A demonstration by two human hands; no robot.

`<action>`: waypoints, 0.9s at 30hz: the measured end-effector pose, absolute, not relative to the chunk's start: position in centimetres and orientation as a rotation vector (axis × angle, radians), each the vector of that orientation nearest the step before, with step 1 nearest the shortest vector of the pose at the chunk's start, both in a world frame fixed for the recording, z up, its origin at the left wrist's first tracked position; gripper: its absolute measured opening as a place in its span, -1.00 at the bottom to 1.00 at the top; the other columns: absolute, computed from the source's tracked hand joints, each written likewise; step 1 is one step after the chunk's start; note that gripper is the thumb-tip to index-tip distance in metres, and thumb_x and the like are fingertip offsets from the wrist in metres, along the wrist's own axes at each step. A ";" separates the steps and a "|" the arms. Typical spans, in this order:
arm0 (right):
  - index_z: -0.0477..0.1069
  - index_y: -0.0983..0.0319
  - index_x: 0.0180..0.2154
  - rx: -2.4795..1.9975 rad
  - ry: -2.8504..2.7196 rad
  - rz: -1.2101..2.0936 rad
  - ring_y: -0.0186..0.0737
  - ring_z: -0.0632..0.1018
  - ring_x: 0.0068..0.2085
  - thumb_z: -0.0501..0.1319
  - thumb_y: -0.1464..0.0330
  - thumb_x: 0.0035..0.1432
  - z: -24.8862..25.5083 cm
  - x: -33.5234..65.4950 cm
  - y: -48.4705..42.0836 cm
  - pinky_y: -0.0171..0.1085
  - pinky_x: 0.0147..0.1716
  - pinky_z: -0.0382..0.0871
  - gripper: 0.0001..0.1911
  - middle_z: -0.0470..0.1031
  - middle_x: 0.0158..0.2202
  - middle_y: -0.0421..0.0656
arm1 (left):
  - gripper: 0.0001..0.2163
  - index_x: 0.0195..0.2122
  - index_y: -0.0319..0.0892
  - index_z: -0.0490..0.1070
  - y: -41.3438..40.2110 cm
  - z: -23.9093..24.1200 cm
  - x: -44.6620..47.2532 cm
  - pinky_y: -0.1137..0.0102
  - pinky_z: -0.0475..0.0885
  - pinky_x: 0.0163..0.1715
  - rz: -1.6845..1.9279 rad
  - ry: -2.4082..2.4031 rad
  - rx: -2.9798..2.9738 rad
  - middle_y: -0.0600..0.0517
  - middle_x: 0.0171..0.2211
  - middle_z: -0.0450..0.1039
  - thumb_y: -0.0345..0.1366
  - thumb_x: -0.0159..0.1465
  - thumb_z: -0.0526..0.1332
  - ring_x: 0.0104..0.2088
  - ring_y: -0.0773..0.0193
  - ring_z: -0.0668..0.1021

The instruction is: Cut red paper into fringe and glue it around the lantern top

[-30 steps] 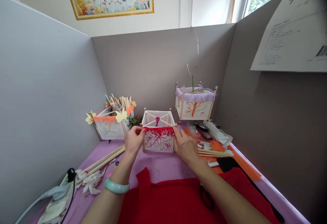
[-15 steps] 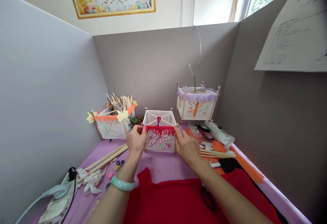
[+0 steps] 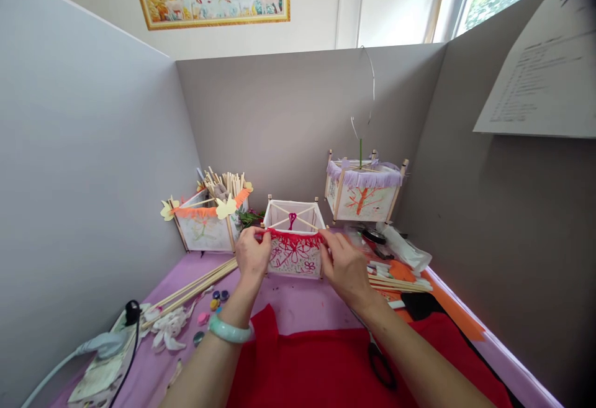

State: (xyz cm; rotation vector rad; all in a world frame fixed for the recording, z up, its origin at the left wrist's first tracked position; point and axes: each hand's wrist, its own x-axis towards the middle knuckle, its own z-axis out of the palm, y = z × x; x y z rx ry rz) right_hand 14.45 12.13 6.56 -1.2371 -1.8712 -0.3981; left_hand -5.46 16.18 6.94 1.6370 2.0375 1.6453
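A small four-sided paper lantern [image 3: 294, 262] with crossed sticks inside its top stands on the table, its front drawn with magenta flowers. Along the upper front edge runs a red fringe strip [image 3: 298, 240], dipping slightly in the middle. My left hand [image 3: 252, 253] pinches the strip's left end at one corner post. At the opposite corner, the fingers of my right hand [image 3: 343, 265] close on the right end. Under my right forearm lie black-handled scissors [image 3: 382, 364], partly hidden, on a red cloth [image 3: 307, 364].
Back right stands a lantern with lilac fringe [image 3: 365, 200]; at left, one with orange trim [image 3: 205, 234] holds many sticks. Long sticks [image 3: 195, 287], a power strip [image 3: 100, 371] and small paint pots [image 3: 216, 299] lie left. Markers and a plastic bag [image 3: 405, 249] lie right. Grey partitions surround the table.
The red strip was straight along the edge and now sags in the middle, its ends slightly raised by my fingers. The whole view has shifted a little.
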 end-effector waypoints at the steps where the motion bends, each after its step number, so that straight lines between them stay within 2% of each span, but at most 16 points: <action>1: 0.33 0.26 -0.04 -1.198 -1.885 -0.378 -0.26 0.45 -0.31 -0.01 0.40 0.21 7.0 13.9 12.1 -0.33 -0.31 0.27 -0.69 0.43 -0.27 -0.09 | -0.88 -0.47 -0.15 0.42 16.2 6.9 -5.5 0.38 0.34 -0.30 1.651 2.024 1.641 0.02 -0.40 0.44 -0.25 0.06 0.14 -0.37 0.23 0.49; 8: 0.42 0.20 -0.22 -1.046 -1.991 -0.238 -0.25 0.41 -0.21 0.03 0.38 0.21 9.5 8.9 14.4 -0.33 -0.25 0.24 -0.79 0.41 -0.27 -0.11 | -0.86 -0.45 -0.16 0.42 16.3 6.6 -5.5 0.39 0.36 -0.33 1.679 1.982 1.641 0.01 -0.40 0.46 -0.24 0.08 0.13 -0.37 0.25 0.50; 16: 0.47 0.22 -0.36 -1.208 -2.003 -0.064 -0.23 0.38 -0.19 0.09 0.37 0.13 10.6 6.3 17.5 -0.32 -0.26 0.19 -0.81 0.43 -0.32 -0.13 | -0.86 -0.43 -0.17 0.42 16.2 6.3 -5.4 0.39 0.36 -0.33 1.708 1.969 1.608 0.00 -0.39 0.46 -0.25 0.09 0.13 -0.39 0.25 0.50; 21: 0.48 0.20 -0.38 -1.338 -2.044 0.116 -0.26 0.43 -0.25 0.12 0.33 0.07 11.5 5.5 18.6 -0.35 -0.32 0.19 -0.83 0.46 -0.31 -0.15 | -0.87 -0.44 -0.17 0.42 16.3 6.1 -5.3 0.39 0.35 -0.33 1.750 1.971 1.589 0.01 -0.40 0.45 -0.26 0.09 0.13 -0.39 0.25 0.50; 27: 0.48 0.21 -0.42 -1.386 -2.104 0.374 -0.31 0.45 -0.39 0.19 0.35 -0.04 12.2 5.0 20.6 -0.39 -0.46 0.17 -0.88 0.50 -0.42 -0.18 | -0.89 -0.44 -0.16 0.41 16.5 5.8 -5.4 0.38 0.35 -0.31 1.754 1.984 1.603 0.00 -0.40 0.45 -0.28 0.09 0.13 -0.36 0.24 0.50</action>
